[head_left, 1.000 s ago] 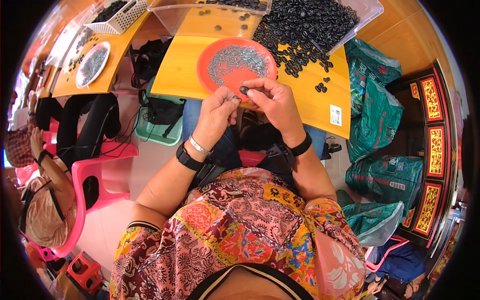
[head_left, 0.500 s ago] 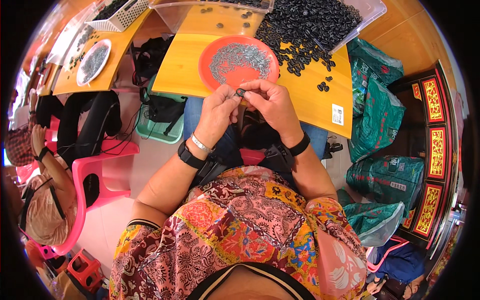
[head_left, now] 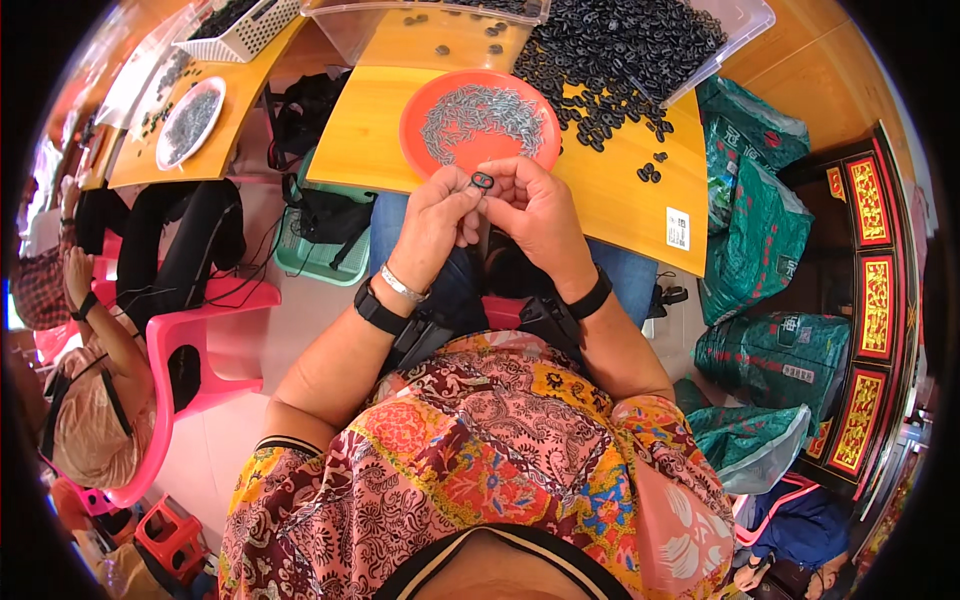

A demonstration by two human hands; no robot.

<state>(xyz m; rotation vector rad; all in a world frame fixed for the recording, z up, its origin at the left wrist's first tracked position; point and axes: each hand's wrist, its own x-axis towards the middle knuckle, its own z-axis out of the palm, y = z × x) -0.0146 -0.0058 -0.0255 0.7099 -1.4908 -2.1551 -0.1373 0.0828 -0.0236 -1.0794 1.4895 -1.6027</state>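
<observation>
The left hand [head_left: 442, 212] is closed to a pinch, thumb and forefinger gripping the small black oval plastic piece with holes through it [head_left: 482, 181]; its other fingers curl under. The right hand [head_left: 535, 205] bends thumb and forefinger in close about the piece's right side; I cannot tell whether those tips grip it or something small hidden between them. The piece is tilted with its holes toward the wearer's eyes, likely so they can be seen. Both hands meet over the table's near edge, perhaps to keep reaches short.

Just beyond them, a round red-orange plastic dish [head_left: 411, 125] holds short grey metal-looking pins [head_left: 500, 118], its raised rim probably stopping them rolling off. Beneath is a yellow wooden table [head_left: 350, 125]. To the far right, a heap of black oval plastic pieces [head_left: 610, 50] spreads from a clear plastic box [head_left: 742, 35], seemingly spilled toward the hands for easy picking. Right of the table, green woven bags [head_left: 765, 235] stand on the floor, apparently kept off the work surface.
</observation>
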